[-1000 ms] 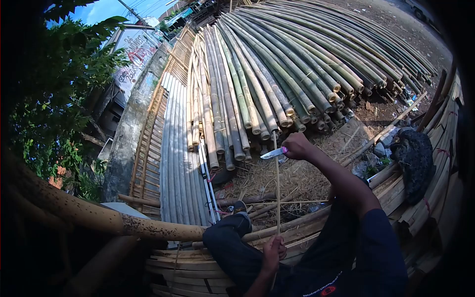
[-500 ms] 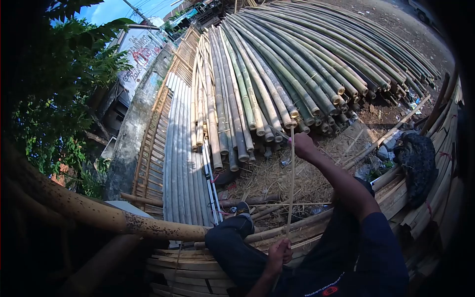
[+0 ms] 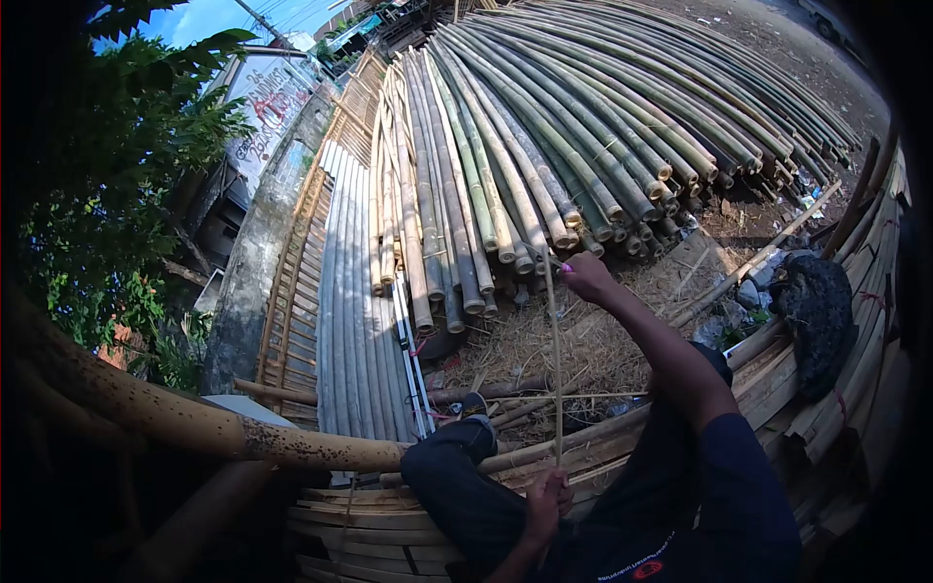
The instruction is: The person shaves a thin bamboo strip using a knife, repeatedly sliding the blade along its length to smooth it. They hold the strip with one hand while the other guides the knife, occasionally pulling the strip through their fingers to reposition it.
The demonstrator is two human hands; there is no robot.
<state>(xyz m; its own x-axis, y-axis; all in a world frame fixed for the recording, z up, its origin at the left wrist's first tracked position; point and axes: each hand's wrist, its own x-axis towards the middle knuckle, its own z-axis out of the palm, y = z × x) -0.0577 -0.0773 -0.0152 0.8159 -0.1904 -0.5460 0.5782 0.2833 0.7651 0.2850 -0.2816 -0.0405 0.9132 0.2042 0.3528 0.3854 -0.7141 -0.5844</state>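
Note:
A thin pale bamboo strip [image 3: 557,374] stands nearly upright before me, running from my lap to the pile of poles. Low in the view, my left hand [image 3: 549,493] is wrapped round its lower part, between my bent legs. My right hand [image 3: 585,277], on the outstretched arm, is closed near the strip's upper part. It holds a small tool [image 3: 557,262], possibly a knife, with a pink spot at the handle; the blade looks close to the strip. The tool is too small to make out well.
Long bamboo poles [image 3: 583,146] lie in a large pile ahead. Corrugated sheets [image 3: 345,291] and a bamboo lattice [image 3: 292,282] are at the left. A thick spotted bamboo [image 3: 194,428] crosses the lower left. Split bamboo [image 3: 758,389] and a dark lump [image 3: 816,316] lie at the right.
My right hand has moved slightly left and up, with the tool. The strip's upper part has shifted left. My left hand has barely moved.

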